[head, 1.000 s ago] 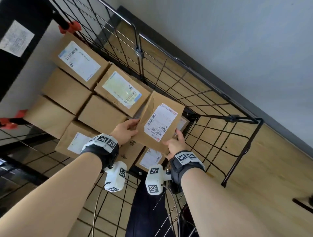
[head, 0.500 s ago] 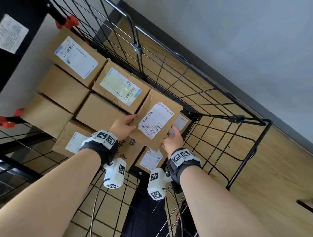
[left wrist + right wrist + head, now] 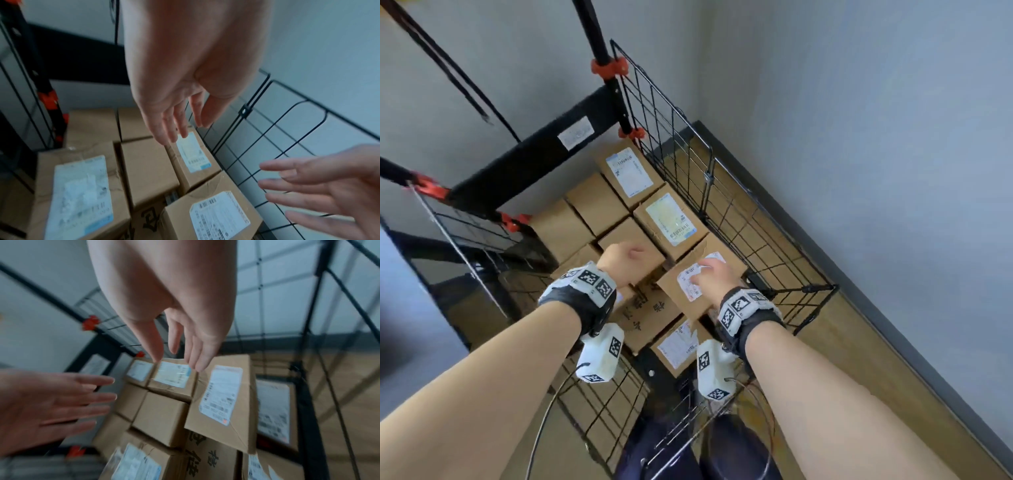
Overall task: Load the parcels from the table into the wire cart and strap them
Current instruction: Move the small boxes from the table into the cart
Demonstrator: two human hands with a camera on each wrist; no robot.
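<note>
Fingers on the left hand are straight and loose, and they hold nothing. The right hand is the same: its fingers are spread out and empty above the boxes. In the head view the right hand looks close to the top box, but I cannot tell if it touches it.

That top box has a white label and sits in the wire cart, next to the side wall of wire. It lies on top of other boxes and looks a bit tilted, with one corner higher than the rest. More boxes fill the cart in rows below and behind it, and no box is in either hand.

I think the step now is to make this box sit well. A good way is to press it flat with open palms and slide it snug against the box beside it and the wire wall. A tilted box could slip when the strap is pulled tight. It helps to keep the pile flat on top, so the next box has a good place. I cannot see a strap over the boxes, so that part seems not done yet.
</note>
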